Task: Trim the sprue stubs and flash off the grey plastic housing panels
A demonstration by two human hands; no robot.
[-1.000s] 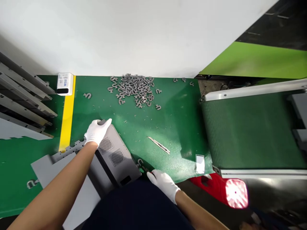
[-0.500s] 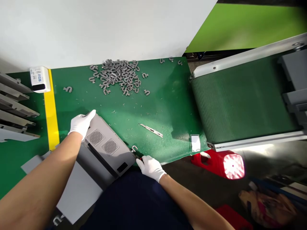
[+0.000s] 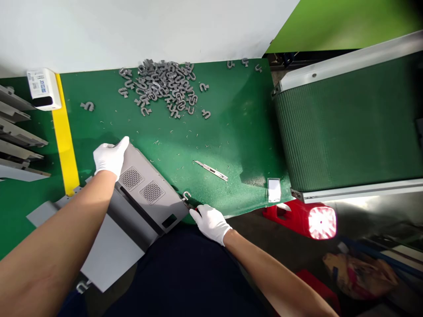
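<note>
On the green counter (image 3: 238, 132), a grey vented plastic panel (image 3: 148, 198) lies at the near edge, the left hand (image 3: 110, 156) over its upper edge with fingers pressed together, the right hand (image 3: 211, 223) pinching a small dark tool (image 3: 190, 204) at its corner.

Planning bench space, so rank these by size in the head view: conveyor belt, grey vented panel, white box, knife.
Conveyor belt, then grey vented panel, then white box and knife, which look alike in length, so unranked.
</note>
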